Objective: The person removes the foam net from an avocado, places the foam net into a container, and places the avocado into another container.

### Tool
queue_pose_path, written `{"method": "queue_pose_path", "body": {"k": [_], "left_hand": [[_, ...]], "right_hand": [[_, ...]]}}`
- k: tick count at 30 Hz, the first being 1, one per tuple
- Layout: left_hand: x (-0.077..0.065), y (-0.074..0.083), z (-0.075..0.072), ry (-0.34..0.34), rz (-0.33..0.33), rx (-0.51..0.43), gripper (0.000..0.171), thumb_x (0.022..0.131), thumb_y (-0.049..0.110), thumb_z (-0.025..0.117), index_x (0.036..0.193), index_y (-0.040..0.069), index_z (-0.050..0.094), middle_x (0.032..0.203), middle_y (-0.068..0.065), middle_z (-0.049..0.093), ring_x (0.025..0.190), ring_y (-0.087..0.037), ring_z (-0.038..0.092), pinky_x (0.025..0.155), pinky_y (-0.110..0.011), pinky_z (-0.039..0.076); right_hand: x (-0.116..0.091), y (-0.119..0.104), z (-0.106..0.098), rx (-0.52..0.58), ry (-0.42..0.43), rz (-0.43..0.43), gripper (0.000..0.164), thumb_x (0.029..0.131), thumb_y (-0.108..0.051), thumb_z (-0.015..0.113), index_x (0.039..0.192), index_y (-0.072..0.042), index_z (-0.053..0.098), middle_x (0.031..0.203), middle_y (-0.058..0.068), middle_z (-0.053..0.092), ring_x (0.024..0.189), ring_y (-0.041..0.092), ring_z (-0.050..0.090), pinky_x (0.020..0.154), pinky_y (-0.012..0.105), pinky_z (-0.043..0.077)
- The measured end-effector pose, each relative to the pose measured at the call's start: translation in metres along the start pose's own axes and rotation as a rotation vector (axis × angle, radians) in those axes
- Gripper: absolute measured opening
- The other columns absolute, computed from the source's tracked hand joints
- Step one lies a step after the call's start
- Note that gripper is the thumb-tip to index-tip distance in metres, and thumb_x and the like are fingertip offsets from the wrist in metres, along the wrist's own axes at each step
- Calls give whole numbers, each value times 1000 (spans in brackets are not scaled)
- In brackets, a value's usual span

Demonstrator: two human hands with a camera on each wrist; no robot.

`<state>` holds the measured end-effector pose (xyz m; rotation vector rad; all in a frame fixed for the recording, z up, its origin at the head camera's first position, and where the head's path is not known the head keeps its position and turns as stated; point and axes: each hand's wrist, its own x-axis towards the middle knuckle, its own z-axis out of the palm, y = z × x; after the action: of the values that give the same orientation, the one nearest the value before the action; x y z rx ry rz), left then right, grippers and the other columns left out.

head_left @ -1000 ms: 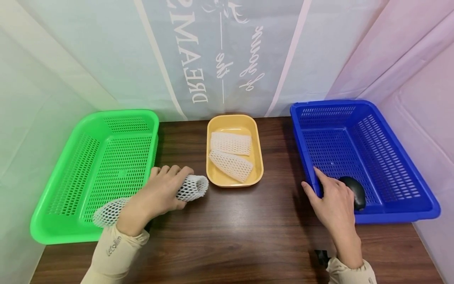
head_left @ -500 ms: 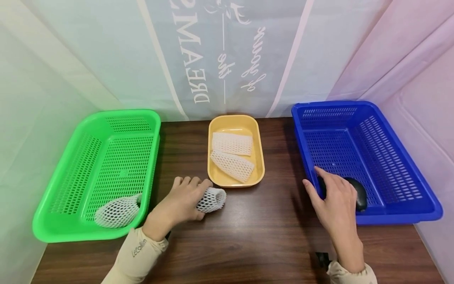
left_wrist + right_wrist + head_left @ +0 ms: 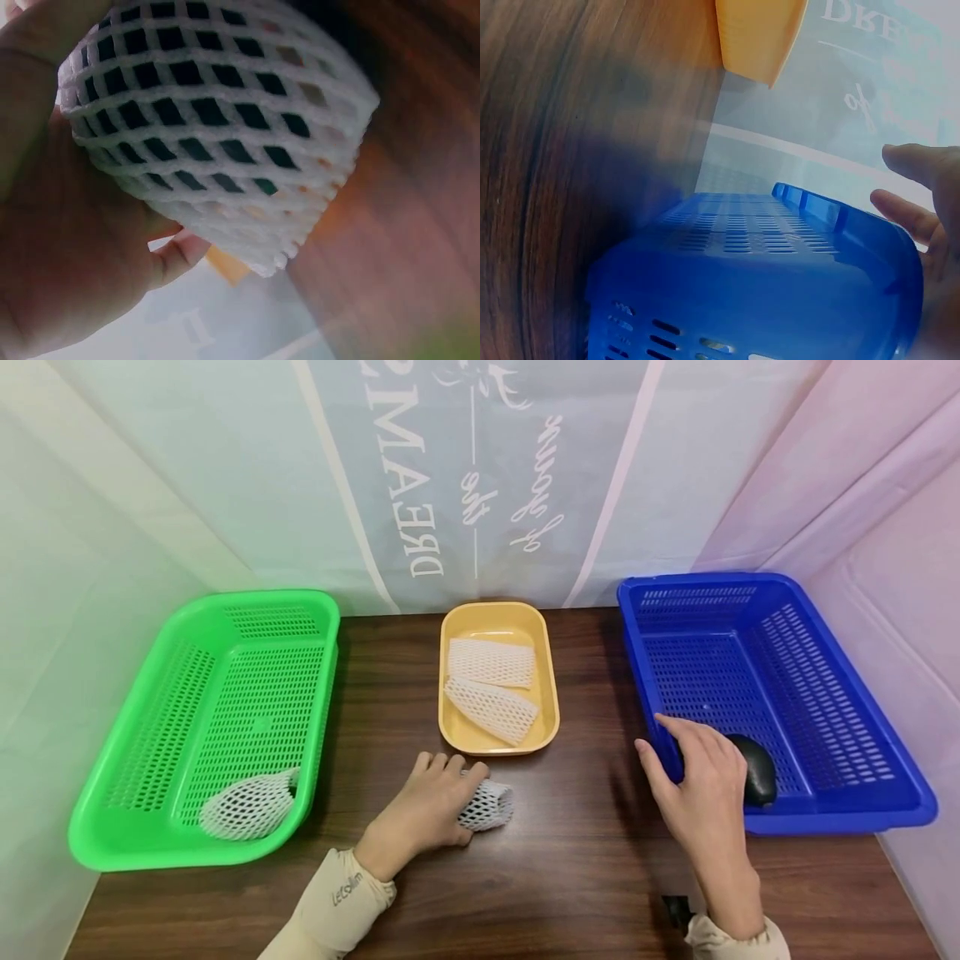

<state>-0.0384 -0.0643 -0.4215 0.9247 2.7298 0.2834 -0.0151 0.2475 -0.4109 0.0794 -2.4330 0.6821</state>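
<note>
in the head view the left hand (image 3: 423,814) covers most of the white foam net (image 3: 487,804) it grips, so only the net's right end shows, and whether anything sits inside cannot be told; the left wrist view shows the net (image 3: 217,120) close up, dark behind its mesh and cut off at the top edge of the frame. at the right of the head view the right hand (image 3: 705,785) hides the left part of the dark object (image 3: 756,779) in the blue basket (image 3: 840,814), and whether the fingers (image 3: 678,731) touch it cannot be told. in the right wrist view the blue basket (image 3: 780,285) is blurred, and only fingertips (image 3: 911,165) enter at the right edge.
</note>
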Motion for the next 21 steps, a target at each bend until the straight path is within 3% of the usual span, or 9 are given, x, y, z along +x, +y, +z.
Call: {"method": "queue_pose_path", "body": {"k": [9, 13, 21], "left_hand": [[8, 7, 19, 109, 22, 61, 74, 62, 41, 91, 123, 18, 54, 109, -7, 61, 99, -27, 54, 89, -42, 37], [5, 4, 20, 130, 15, 20, 79, 63, 49, 90, 126, 19, 52, 114, -5, 60, 100, -26, 54, 91, -42, 37], [-6, -12, 8, 93, 34, -112, 90, 65, 51, 88, 138, 15, 49, 127, -5, 60, 111, -25, 56, 97, -45, 39]], "right_hand": [[-1, 1, 3, -1, -8, 10, 37, 78, -8, 81, 112, 1, 70, 112, 25, 68, 109, 46, 56, 94, 62, 36], [-1, 2, 4, 2, -9, 9, 36, 78, -8, 80, 112, 0, 71, 113, 24, 68, 109, 46, 56, 94, 62, 36], [-1, 3, 4, 9, -11, 8, 36, 78, -9, 80, 111, -1, 71, 113, 23, 68, 110, 45, 57, 94, 61, 36]]}}
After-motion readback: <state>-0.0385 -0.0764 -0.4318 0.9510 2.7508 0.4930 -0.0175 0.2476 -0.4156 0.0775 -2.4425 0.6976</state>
